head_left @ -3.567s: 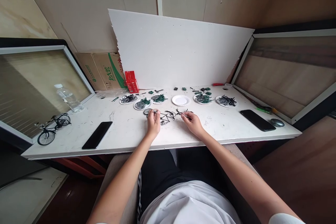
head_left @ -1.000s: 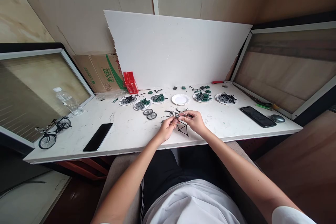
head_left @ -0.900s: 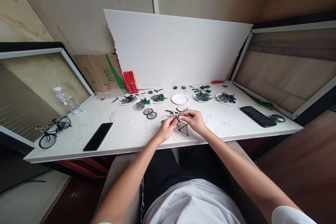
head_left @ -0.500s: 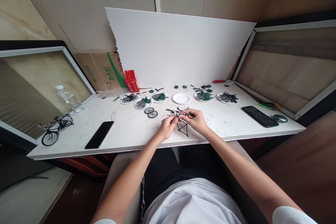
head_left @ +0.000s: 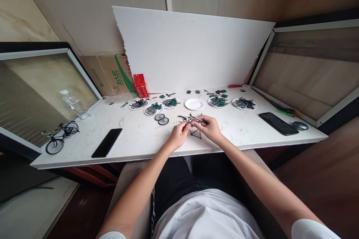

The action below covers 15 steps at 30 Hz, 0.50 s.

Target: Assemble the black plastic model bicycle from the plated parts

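Note:
My left hand (head_left: pixel 179 135) is closed in a pinch on the top of a small black model bicycle frame (head_left: pixel 196 133), above the white table. Right beside it my right hand (head_left: pixel 210 127) is closed too, its fingers around a thin pale rod with a dark end (head_left: pixel 202 120), too small to name surely. The fingertips of both hands nearly meet and cover the spot between them. Small black bicycle parts (head_left: pixel 183 118) show just beyond the fingers. Two loose spoked wheels (head_left: pixel 162 119) lie to the left of my hands.
Paper plates hold green and black parts (head_left: pixel 154 109) (head_left: pixel 244 104); one white plate (head_left: pixel 194 104) is bare. A finished-looking model bicycle (head_left: pixel 62 136), a water bottle (head_left: pixel 75 105) and a phone (head_left: pixel 107 143) stand or lie left. Another phone (head_left: pixel 278 123) and a mouse (head_left: pixel 300 125) lie right.
The bicycle frame has tilted, its lower end now higher and farther from the table's front edge. Both hands keep their grip in nearly the same place.

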Tool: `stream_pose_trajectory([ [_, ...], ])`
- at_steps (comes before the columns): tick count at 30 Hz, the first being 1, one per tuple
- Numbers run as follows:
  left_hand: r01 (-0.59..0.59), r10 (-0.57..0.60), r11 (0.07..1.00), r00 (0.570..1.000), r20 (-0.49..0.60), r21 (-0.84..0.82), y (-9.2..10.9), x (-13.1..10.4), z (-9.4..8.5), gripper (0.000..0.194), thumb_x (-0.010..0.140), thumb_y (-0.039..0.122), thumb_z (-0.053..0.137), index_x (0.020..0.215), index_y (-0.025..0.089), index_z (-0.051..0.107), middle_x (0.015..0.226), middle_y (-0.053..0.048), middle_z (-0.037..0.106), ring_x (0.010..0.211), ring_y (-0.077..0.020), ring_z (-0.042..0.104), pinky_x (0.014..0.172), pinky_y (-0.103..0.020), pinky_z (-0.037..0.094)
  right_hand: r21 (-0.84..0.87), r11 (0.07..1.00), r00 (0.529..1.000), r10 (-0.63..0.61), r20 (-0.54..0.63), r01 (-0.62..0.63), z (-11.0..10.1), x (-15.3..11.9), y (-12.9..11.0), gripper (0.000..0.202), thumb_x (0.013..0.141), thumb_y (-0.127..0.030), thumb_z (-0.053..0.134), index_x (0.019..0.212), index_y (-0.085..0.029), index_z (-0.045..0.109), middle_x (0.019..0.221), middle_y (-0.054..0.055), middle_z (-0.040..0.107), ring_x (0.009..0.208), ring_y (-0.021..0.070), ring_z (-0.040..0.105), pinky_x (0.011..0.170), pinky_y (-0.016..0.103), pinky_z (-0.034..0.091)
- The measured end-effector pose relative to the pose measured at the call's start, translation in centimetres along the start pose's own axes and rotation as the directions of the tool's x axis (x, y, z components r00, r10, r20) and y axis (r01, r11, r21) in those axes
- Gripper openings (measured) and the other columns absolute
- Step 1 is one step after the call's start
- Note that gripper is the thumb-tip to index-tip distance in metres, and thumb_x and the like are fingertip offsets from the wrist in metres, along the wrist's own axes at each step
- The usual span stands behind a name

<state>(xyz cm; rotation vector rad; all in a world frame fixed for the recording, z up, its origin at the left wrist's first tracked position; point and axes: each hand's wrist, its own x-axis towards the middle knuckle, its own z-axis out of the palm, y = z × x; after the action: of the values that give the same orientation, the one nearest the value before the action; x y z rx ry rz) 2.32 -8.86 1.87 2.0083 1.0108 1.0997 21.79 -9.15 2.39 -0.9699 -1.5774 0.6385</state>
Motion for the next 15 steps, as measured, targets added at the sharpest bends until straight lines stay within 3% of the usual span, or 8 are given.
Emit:
stream_pose_trajectory([
  [6, -0.09, 0.102, 0.99, 0.989, -0.108, 0.109, 0.56, 0.1, 0.18, 0.043, 0.109, 0.049, 0.036, 0.086, 0.021, 0.059, 0.09, -0.009, 0.066, 0.09, -0.0252, 0.062, 0.085, -0.038, 0.049, -0.01, 1.0, 0.999, -0.024, -0.024, 0.024, 0.14, -0.1, -0.53, 0.054, 0.083, -0.071, 0.075, 0.096, -0.019, 0.079, 0.056, -0.005, 0.03, 0.054, 0.0113, 0.026, 0.055, 0.027, 0.03],
  [15, -0.117, 0.133, 0.988, 0.975, -0.179, 0.098, 0.58, 0.21, 0.11, 0.029, 0.107, 0.04, 0.049, 0.1, 0.019, 0.068, 0.101, -0.011, 0.068, 0.096, -0.0242, 0.065, 0.085, -0.036, 0.053, -0.026, 1.0, 0.999, -0.005, -0.048, 0.004, 0.34, -0.23, -0.7, 0.056, 0.084, -0.072, 0.073, 0.098, -0.018, 0.079, 0.056, -0.004, 0.033, 0.055, 0.0119, 0.028, 0.054, 0.027, 0.028],
])
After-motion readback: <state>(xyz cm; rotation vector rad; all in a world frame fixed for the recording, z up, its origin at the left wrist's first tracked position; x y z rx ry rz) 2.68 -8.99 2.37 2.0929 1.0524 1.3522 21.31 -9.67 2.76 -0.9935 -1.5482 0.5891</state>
